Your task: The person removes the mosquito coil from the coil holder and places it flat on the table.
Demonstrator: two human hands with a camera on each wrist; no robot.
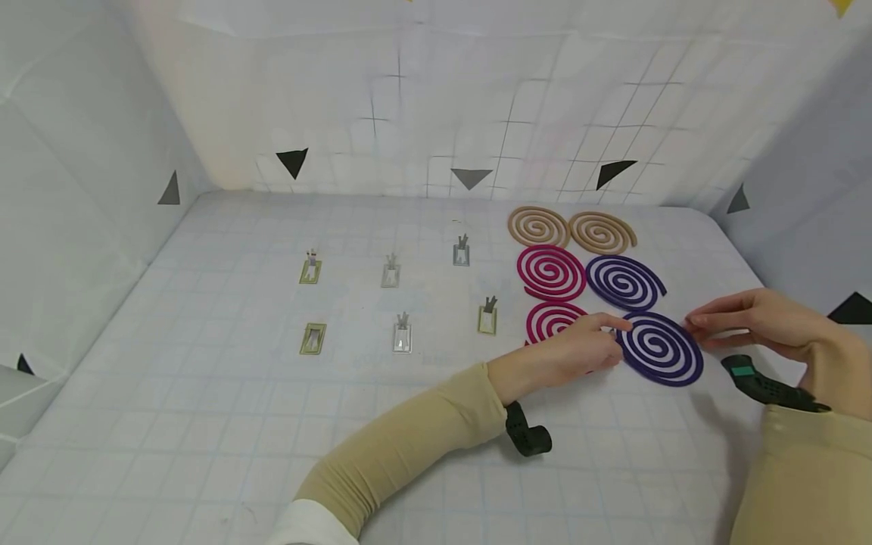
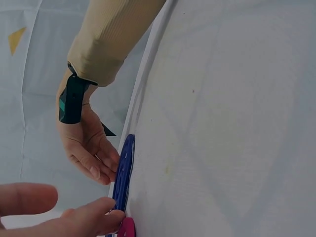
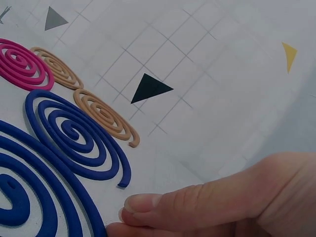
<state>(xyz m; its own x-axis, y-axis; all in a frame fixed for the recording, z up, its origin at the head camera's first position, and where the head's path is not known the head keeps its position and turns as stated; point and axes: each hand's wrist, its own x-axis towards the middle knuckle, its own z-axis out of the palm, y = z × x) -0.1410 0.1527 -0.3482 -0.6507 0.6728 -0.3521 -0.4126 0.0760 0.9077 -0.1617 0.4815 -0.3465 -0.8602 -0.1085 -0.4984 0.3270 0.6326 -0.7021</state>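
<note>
A dark blue spiral coil (image 1: 659, 348) lies flat on the table between the two hands. My left hand (image 1: 575, 350) reaches across and touches its left edge; in the left wrist view the fingers (image 2: 106, 207) meet the coil while the thumb stands apart. At the opposite edge, my right hand (image 1: 763, 322) rests its fingertips against the rim, thumb (image 3: 163, 202) and fingers nearly straight. Just behind it sits a second blue coil (image 3: 74, 131). Two pink coils stand to the left, the nearer one (image 1: 547, 321) partly hidden by the left hand and the farther one (image 1: 550, 272) in full view.
Two tan coils (image 1: 538, 226) lie at the back right. Several small rectangular metal pieces, such as a gold one (image 1: 312, 338) and a silver one (image 1: 402, 337), are spread over the left and middle of the table. White walls surround the table.
</note>
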